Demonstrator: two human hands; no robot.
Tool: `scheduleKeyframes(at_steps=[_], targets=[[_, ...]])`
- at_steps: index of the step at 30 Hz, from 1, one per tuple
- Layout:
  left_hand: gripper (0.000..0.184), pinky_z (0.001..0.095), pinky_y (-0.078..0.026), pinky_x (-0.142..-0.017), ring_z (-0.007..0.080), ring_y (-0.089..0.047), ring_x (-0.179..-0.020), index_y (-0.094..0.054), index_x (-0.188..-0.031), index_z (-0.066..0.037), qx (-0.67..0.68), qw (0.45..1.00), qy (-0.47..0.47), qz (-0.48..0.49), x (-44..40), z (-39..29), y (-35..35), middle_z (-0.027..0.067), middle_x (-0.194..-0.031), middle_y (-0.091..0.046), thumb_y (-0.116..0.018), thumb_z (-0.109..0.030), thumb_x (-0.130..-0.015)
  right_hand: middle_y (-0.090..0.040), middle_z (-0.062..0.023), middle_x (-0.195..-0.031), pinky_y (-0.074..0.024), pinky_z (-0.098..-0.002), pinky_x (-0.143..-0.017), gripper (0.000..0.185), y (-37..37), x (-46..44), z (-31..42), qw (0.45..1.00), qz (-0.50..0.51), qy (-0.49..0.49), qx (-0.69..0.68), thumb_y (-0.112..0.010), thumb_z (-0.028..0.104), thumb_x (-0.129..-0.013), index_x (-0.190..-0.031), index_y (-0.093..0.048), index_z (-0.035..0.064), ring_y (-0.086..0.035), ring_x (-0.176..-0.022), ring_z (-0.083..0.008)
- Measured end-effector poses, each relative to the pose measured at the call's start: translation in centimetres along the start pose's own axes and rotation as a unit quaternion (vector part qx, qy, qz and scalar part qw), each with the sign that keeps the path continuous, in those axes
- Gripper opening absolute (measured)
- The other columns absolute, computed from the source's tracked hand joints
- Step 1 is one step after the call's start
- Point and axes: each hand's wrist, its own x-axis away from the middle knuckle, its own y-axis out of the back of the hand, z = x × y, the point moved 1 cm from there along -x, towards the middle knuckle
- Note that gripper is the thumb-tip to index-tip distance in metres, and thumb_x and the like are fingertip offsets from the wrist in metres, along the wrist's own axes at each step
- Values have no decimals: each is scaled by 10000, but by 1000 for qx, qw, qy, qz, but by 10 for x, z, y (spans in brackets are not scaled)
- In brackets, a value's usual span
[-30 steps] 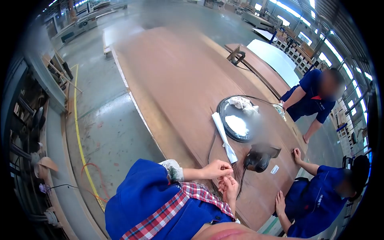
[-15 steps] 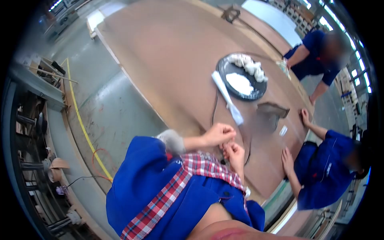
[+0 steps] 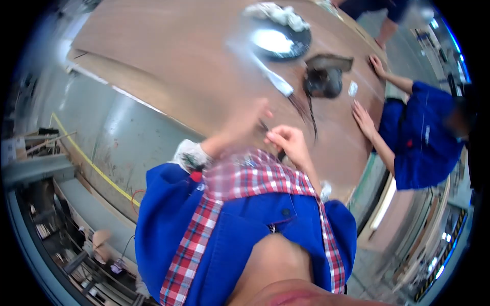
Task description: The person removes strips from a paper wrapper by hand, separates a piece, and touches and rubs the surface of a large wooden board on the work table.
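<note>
My left hand (image 3: 244, 118) is smeared by motion above the near edge of the brown panel (image 3: 168, 46), and its finger pose is unclear. Close by on its right, my right hand (image 3: 287, 140) has thumb and fingertips pinched together. A small, thin dark thing (image 3: 263, 124) shows between the two hands; I cannot make out what it is. Beyond them on the panel lies a long white object (image 3: 275, 80), narrow and partly blurred. Farther back, a round black tray (image 3: 301, 47) bears a white patch and a crumpled whitish cloth (image 3: 280, 15).
A dark block-like tool (image 3: 326, 81) and a dark cord (image 3: 312, 120) lie on the panel, near a small white label (image 3: 352, 89). A co-worker's hands (image 3: 363, 120) rest on its right edge. Another person (image 3: 388, 10) stands at the far right.
My view has tilted, so the tray and tool sit higher in the picture. My hands, close together before, have moved apart, with the left now blurred.
</note>
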Motion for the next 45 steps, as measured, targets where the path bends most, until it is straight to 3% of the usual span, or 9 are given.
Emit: scheduleKeyframes(at_steps=[1, 5, 10, 18, 21, 27, 36, 39, 45], targets=[[296, 169, -366, -471, 21, -439, -516, -595, -827, -14, 20, 999, 44, -10, -1, -5, -2, 58, -707, -647, -473, -266, -923, -644, -6, -725, -371, -171, -476, 145, 1, -1, -4, 1000, 6, -3, -14, -618, 161, -839, -854, -639, 19, -473, -555, -18], [291, 168, -354, -466, 29, -429, -500, -562, -803, -25, -145, 972, -179, 45, -8, -11, 2, 73, -693, -644, -453, -260, -935, -642, -9, -726, -371, -166, -467, 153, 4, 1, -4, 998, -6, -17, -58, -619, 166, -840, -856, -632, 15, -480, -542, -19], [218, 171, -359, -495, 28, -442, -548, -578, -886, -15, -214, 959, -179, 50, -15, 5, 6, 75, -759, -642, -478, -205, -921, -642, -10, -723, -374, -162, -464, 168, 4, 6, 3, 998, -13, -10, -66, -630, 185, -832, -851, -631, 17, -484, -537, -20], [171, 177, -409, -636, 47, -557, -817, -573, -990, 11, -83, 986, -79, 122, -9, 5, 2, 51, -943, -613, -588, -34, -825, -638, -6, -706, -365, -167, -453, 175, 2, 7, 4, 998, -22, 4, -58, -638, 196, -825, -816, -626, 22, -473, -524, -17], [173, 171, -403, -605, 28, -533, -742, -574, -972, 12, -116, 971, -138, 156, -11, 6, 2, 26, -874, -595, -609, -23, -807, -636, -6, -703, -365, -168, -450, 167, 1, 8, 5, 998, -27, 8, -61, -641, 188, -822, -817, -627, 22, -472, -522, -15], [142, 165, -336, -478, -5, -410, -553, -591, -896, 16, -199, 962, -182, 39, -3, -27, -9, -19, -718, -539, -650, -46, -783, -623, 12, -688, -349, -168, -452, 152, 2, 7, -1, 998, -41, 9, -40, -636, 159, -821, -833, -630, 8, -455, -532, -3], [154, 219, -387, -544, 72, -496, -622, -622, -820, 32, -232, 931, -277, 57, -6, -17, -11, 33, -721, -601, -556, -100, -865, -637, 0, -712, -353, -160, -465, 153, 2, 9, 6, 997, -74, 14, -6, -634, 153, -824, -849, -631, 2, -467, -555, 1], [198, 240, -413, -595, 97, -528, -669, -620, -816, 31, -239, 944, -216, 69, -3, -21, -10, 45, -724, -607, -524, -127, -886, -641, -6, -721, -360, -161, -465, 158, 1, 9, 3, 997, -70, 19, -35, -636, 160, -825, -851, -629, 4, -473, -553, -3], [193, 253, -416, -585, 109, -549, -669, -613, -820, 22, -270, 931, -241, 49, -4, -18, -10, 62, -717, -611, -518, -132, -889, -642, -16, -726, -373, -162, -460, 166, 5, 7, -1, 996, -48, 3, -75, -645, 179, -822, -842, -621, 16, -483, -551, -14]])
